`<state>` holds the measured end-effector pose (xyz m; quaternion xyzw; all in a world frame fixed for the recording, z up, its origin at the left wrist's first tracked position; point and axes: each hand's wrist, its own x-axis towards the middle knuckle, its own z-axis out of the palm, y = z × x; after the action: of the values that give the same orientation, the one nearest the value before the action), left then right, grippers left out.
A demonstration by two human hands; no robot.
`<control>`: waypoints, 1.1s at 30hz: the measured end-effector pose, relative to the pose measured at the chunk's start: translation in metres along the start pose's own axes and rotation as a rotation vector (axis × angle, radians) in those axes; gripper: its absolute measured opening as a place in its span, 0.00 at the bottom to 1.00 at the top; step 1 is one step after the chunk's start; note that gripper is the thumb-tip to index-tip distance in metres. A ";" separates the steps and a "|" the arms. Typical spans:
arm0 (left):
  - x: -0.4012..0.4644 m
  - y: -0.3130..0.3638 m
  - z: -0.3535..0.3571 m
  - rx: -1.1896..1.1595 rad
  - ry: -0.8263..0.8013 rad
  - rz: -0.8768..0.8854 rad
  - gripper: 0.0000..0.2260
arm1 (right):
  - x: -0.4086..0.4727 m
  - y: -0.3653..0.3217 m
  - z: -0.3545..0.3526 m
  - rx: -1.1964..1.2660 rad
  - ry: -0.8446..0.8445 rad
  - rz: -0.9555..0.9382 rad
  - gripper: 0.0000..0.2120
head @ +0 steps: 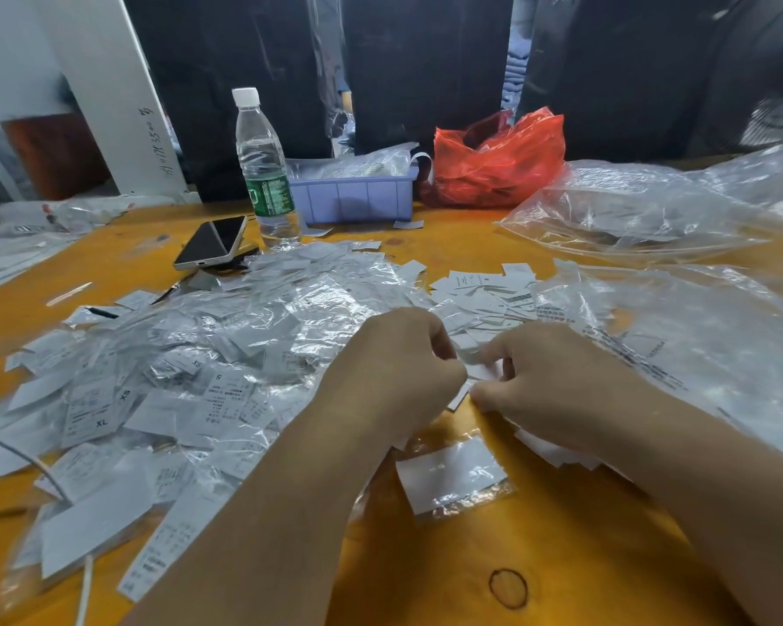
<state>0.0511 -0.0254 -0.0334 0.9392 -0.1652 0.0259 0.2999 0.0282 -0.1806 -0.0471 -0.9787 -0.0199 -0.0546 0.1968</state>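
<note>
left hand (394, 368), right hand (557, 381) pinching 1 label (482, 371), bare table (561, 548) nearside

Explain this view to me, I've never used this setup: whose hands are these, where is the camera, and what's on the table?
There is no machine: a person works with bare hands, and the single picture comes from a camera worn on the head, looking forward and down. The left hand and right hand meet in the middle, both pinching white labels between them. On the orange table lie a heap of size labels in clear bags at left, loose labels beyond the hands, and more clear bags at right. Behind stand a water bottle, a phone, a purple tray and a red bag.
</note>
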 end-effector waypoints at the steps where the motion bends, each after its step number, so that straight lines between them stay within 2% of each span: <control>1: 0.000 0.000 0.000 -0.001 0.001 -0.007 0.02 | 0.000 -0.001 0.000 0.000 0.004 0.001 0.10; 3: 0.000 0.000 -0.001 -0.009 0.003 -0.024 0.03 | -0.001 -0.002 -0.001 0.007 0.010 0.001 0.06; 8: -0.001 0.000 -0.002 -0.030 -0.013 -0.042 0.04 | -0.004 -0.004 -0.003 0.032 0.037 -0.036 0.04; 15: 0.002 -0.003 -0.004 -0.057 0.050 -0.066 0.04 | -0.002 -0.005 -0.002 0.094 0.130 -0.111 0.09; 19: 0.003 -0.002 -0.004 -0.100 0.109 -0.097 0.04 | 0.001 -0.005 -0.009 0.455 0.224 -0.054 0.08; 21: 0.005 -0.002 -0.004 -0.195 0.101 -0.103 0.07 | 0.003 -0.005 -0.012 0.738 0.165 0.012 0.08; 23: 0.005 -0.002 -0.005 -0.391 0.048 -0.087 0.09 | 0.004 -0.005 -0.014 0.994 0.074 0.087 0.07; 26: 0.003 0.002 -0.007 -0.602 -0.014 -0.037 0.05 | 0.004 -0.008 -0.014 1.167 -0.034 0.152 0.06; 28: 0.002 0.002 -0.007 -0.637 0.019 -0.013 0.06 | 0.003 -0.009 -0.013 1.326 -0.085 0.196 0.10; 33: 0.002 0.000 -0.004 -0.501 0.185 0.037 0.06 | 0.002 -0.010 -0.018 1.663 -0.123 0.262 0.25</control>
<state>0.0536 -0.0238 -0.0294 0.8261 -0.1555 0.0755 0.5363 0.0275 -0.1782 -0.0260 -0.5108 0.0493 0.0546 0.8566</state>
